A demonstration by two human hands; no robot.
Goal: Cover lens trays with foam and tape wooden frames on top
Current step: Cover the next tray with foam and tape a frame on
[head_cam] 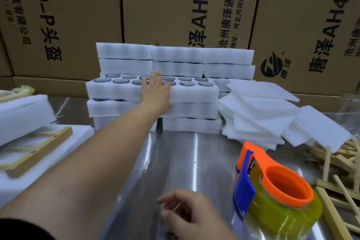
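- At the far edge of the steel tabletop [175, 161], white foam lens trays [194, 111] are piled in rows, and the front pile is three high.
- The top tray [194, 91] of that front pile is uncovered. Round dark lenses [120, 80] sit in its wells in two rows.
- The left hand [155, 93] is stretched out over this top tray, near its middle. The palm is down and the fingers lie straight and close together across the lenses, with the thumb at the tray's front face. It rests on the tray and its fingers are not curled round anything.
- The taller rear stacks [224, 58] behind it show plain white foam on top.
- Toward the far right corner, just beside the trays, is a loose heap of flat foam sheets [259, 115], slipping over one another at angles.
- Along the right edge lies a jumble of pale wooden frames [342, 161], partly under the lowest foam sheets.
- Near the front right, a tape dispenser [280, 191] lies on its side. It has an orange handle and core, a blue blade guard and a roll of yellowish clear tape.
- The right hand [187, 212] hovers at the near edge, left of the dispenser and apart from it. Its fingers are loosely curled and hold nothing.
- By the left edge, a wooden frame [41, 150] lies on top of a white foam pack [74, 142], and a blurred foam block [21, 115] is tilted beside it.
- Printed cardboard boxes [155, 6] stand as a wall behind the table.
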